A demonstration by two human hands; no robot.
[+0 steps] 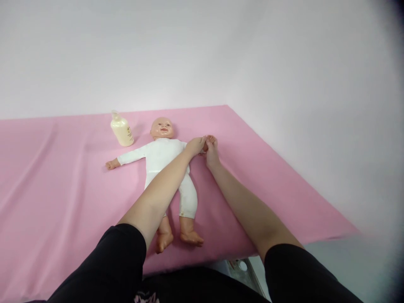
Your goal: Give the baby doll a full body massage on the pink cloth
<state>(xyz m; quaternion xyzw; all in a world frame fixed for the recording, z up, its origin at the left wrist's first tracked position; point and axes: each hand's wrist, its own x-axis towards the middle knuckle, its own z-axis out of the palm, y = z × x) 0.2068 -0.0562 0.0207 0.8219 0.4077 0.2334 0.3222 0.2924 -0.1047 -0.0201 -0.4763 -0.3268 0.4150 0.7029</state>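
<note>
On its back on a pink sheet (78, 189) lies a baby doll (162, 153) with a white cloth body and bare plastic head, hands and feet. My left hand (195, 146) is closed around the doll's arm near the wrist, on the right side of the view. Close beside it, my right hand (212, 151) has its fingers curled on the doll's small hand (205, 145), which is mostly covered. My left forearm crosses over the doll's hip and one leg. The doll's other arm stretches out to the left, untouched.
A cream-coloured pump bottle (122, 130) stands left of the doll's head. Pale walls (284, 63) meet the table's back and right edges. Below the front edge, part of a metal-framed object (242, 269) shows beside my body.
</note>
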